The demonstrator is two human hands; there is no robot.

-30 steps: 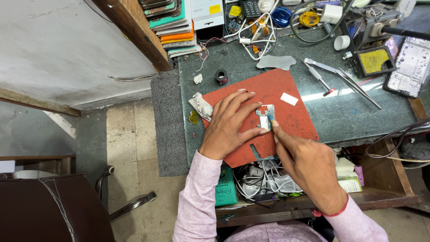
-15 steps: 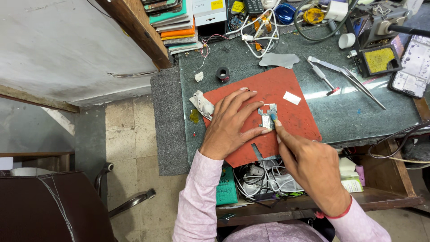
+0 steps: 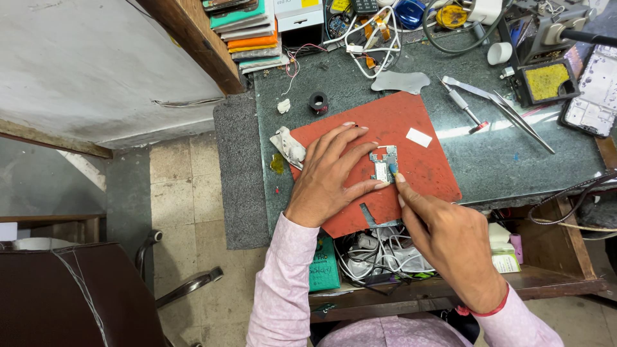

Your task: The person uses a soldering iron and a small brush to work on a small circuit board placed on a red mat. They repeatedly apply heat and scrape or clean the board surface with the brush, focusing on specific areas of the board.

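Note:
A small circuit board (image 3: 383,163) lies on a red mat (image 3: 385,135) on the dark green workbench (image 3: 488,154). My left hand (image 3: 328,173) lies flat on the mat with its fingers spread, fingertips touching the board's left edge. My right hand (image 3: 443,238) comes in from the lower right and pinches a small blue-tipped tool, its tip pressed on the lower right of the board. A small white square (image 3: 419,137) lies on the mat to the right.
Tweezers (image 3: 508,109), a screwdriver (image 3: 464,108), a grey metal piece (image 3: 400,81) and a sponge tray (image 3: 545,80) lie behind the mat. Tangled cables (image 3: 369,32) and stacked books (image 3: 244,29) sit at the back. A cable-filled shelf (image 3: 379,254) is below the bench; a chair (image 3: 83,295) stands left.
Both hands stay on the board and mat; only small shifts of the right fingertips and the view show.

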